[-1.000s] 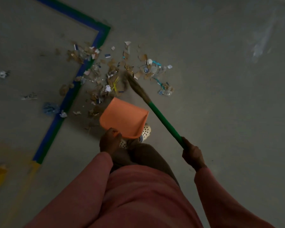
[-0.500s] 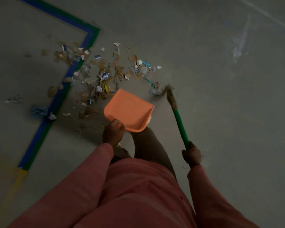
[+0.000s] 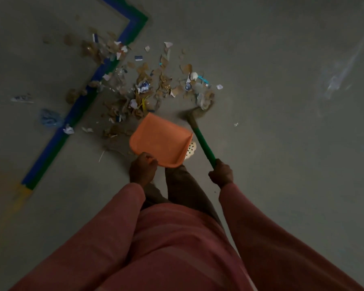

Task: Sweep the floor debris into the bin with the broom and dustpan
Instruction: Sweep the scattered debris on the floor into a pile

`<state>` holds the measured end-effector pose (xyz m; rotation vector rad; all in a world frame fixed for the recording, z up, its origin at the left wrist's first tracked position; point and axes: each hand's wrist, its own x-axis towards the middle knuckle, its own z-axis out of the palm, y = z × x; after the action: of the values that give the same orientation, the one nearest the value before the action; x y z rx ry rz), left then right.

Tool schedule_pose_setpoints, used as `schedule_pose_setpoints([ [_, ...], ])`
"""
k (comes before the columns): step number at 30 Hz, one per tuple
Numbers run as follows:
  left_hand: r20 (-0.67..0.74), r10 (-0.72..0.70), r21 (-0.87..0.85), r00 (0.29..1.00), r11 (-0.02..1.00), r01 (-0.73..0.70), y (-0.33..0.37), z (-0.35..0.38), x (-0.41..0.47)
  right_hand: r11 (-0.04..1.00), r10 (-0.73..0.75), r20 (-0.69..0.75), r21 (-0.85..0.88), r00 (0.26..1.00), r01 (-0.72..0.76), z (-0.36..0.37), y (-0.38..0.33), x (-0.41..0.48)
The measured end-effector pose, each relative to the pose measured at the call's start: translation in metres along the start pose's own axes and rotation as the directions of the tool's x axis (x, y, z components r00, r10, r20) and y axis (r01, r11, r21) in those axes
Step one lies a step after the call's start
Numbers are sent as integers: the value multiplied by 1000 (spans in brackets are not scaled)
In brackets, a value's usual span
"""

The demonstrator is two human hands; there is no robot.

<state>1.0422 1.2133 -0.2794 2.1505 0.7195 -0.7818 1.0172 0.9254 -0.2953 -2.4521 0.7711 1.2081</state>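
Swung back leftward, broom (image 3: 198,120) nudges the debris (image 3: 147,89) edge toward the pan (image 3: 160,139); right hand (image 3: 221,173) grips broom, left hand (image 3: 143,170) grips pan; nothing collected yet.

Broom (image 3: 200,135) bristles swung back left, now blurred against the right edge of the debris (image 3: 147,89). Dustpan (image 3: 161,140) edged nearer the pile. Pale shoe (image 3: 191,148) showing again beside it.
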Motion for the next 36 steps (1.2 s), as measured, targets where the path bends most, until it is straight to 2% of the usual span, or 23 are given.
schedule_pose_setpoints([
  [4, -24, -40, -18, 999, 999, 39, 12, 1, 4, 986, -117, 15, -117, 993, 118, -31, -5, 16],
  [7, -18, -64, -37, 998, 997, 64, 28, 0, 10, 992, -122, -14, -20, 992, 121, -36, 26, 2],
  [12, -1, 3, -30, 1000, 1000, -3, 57, 0, 22, 981, -105, -143, 149, 984, 126, -17, 92, -37],
  [19, 66, 94, 39, 993, 995, -96, 89, 10, 31, 912, 201, -166, 391, 965, -123, 8, 141, -67],
  [21, 63, 121, 77, 991, 989, -126, 95, 12, 32, 860, 298, -132, 467, 945, -206, 13, 148, -63],
  [24, 65, 152, 116, 986, 980, -159, 103, 16, 33, 726, 426, -44, 613, 904, -312, 18, 150, -52],
  [26, 69, 164, 128, 984, 977, -172, 107, 17, 33, 649, 462, 14, 676, 887, -349, 16, 145, -41],
  [29, 76, 180, 139, 981, 972, -189, 109, 21, 32, 595, 479, 58, 712, 876, -372, 8, 139, -16],
  [33, 82, 183, 138, 980, 971, -193, 107, 26, 28, 658, 443, 90, 643, 892, -391, -6, 123, 11],
  [36, 82, 169, 128, 982, 975, -179, 103, 29, 25, 784, 349, 53, 530, 935, -323, -27, 94, 23],
])
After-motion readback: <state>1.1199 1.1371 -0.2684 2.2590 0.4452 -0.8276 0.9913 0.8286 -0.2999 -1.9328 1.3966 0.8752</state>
